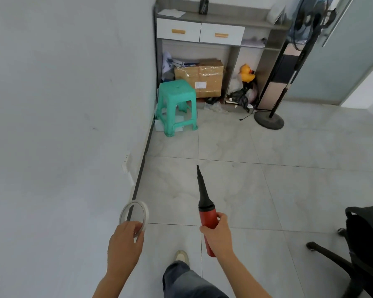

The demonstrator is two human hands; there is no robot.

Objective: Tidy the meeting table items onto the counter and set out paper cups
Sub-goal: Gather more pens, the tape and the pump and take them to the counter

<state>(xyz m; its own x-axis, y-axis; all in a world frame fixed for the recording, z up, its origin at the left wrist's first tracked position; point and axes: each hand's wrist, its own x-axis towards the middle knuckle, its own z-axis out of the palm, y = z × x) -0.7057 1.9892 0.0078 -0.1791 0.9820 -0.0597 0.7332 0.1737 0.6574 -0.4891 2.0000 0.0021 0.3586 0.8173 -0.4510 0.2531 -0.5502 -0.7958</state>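
Low in the middle of the view, above the tiled floor (267, 179), holds two things out in front. Pinches the tape ring (146, 212) by its near rim with the left grip (125, 241), thumb on the right side and fingers curled round the rim; ring upright and hollow, skirting and floor seen through it. Wraps the right grip (216, 232) tight round the lower half of the red pump (206, 216), fingers fully curled; black nozzle (202, 190) tilted up and away, toward the far end of the room. Tape ring and pump both in the air, a little apart from each other, well apart from the worktop (224, 18).

Far ahead, against the back wall: grey worktop over two white drawers (179, 31) with orange handles, bearing a dark pen pot (203, 7) and a sheet of paper (170, 12) at its left end. Beneath, a taped cardboard box (202, 78), with a green stool (177, 104) on the floor just in front of it by the left wall (63, 104). Right of the box, in the next bay, a yellow duck (247, 73) above dark bags. Farther right, a standing fan (269, 119) on a round base. At the right edge, part of a black chair (364, 244). Between the arms, one trouser leg and a pale shoe (181, 257).
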